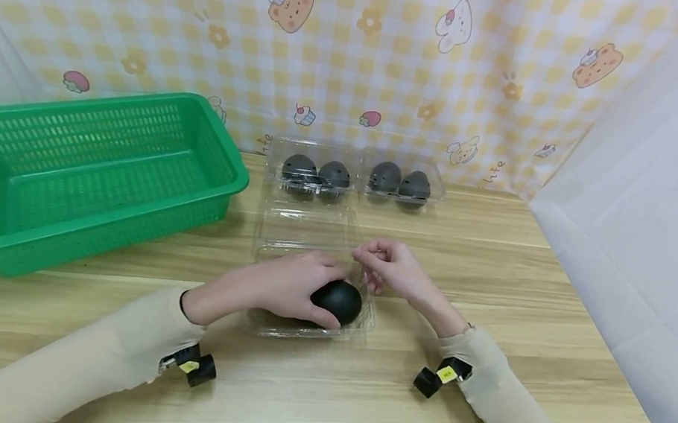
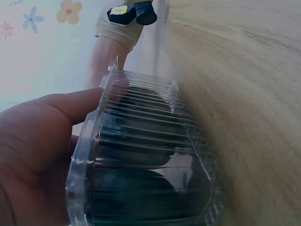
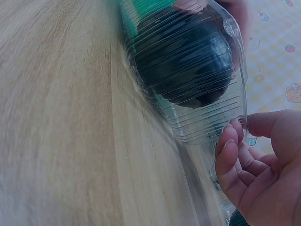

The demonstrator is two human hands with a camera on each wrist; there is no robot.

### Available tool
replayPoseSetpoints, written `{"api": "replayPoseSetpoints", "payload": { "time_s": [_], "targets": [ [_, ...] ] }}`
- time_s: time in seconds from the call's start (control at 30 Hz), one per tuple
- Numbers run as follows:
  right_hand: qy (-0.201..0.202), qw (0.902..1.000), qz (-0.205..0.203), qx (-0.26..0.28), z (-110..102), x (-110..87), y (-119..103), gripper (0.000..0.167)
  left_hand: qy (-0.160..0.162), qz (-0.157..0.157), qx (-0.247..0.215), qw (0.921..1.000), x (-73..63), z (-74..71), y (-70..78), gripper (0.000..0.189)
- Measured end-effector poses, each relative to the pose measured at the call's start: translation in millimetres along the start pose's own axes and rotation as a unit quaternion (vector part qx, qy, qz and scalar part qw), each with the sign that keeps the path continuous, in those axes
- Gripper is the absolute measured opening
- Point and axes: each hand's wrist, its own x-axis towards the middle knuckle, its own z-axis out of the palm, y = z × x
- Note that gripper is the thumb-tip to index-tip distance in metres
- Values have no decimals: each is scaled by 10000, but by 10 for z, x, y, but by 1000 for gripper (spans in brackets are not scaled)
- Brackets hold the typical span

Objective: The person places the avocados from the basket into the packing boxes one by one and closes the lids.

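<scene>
A clear plastic clamshell box point(image 1: 307, 227) lies on the table with its lid folded back toward the far side. Inside its near half is a smooth black egg-shaped object point(image 1: 343, 302). My left hand point(image 1: 288, 284) reaches over the box and grips this object, thumb on the near side and fingers behind. Through the ribbed wall in the left wrist view, a second dark shape point(image 2: 136, 193) shows beside it, mostly hidden by my hand from above. At the box's right end, my right hand point(image 1: 395, 270) pinches the rim between thumb and fingertips.
Two lidded clear boxes, the left one point(image 1: 278, 149) and the right one point(image 1: 438, 187), stand behind, each with two dark round objects. A green slatted basket point(image 1: 99, 218) sits at the left. A checked curtain point(image 1: 363, 72) hangs along the table's far edge.
</scene>
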Motion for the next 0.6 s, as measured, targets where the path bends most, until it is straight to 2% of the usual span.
{"api": "replayPoseSetpoints", "payload": {
  "time_s": [0.2, 0.6],
  "targets": [
    [-5, 10000, -5, -18, -2, -9, -5, 31, -238, -61, -279, 9993, 3, -18, -26, 68],
    [71, 10000, 12, -26, 0, -6, -7, 31, -274, -180, -580, 9978, -37, -80, -3, 69]
  ]
}}
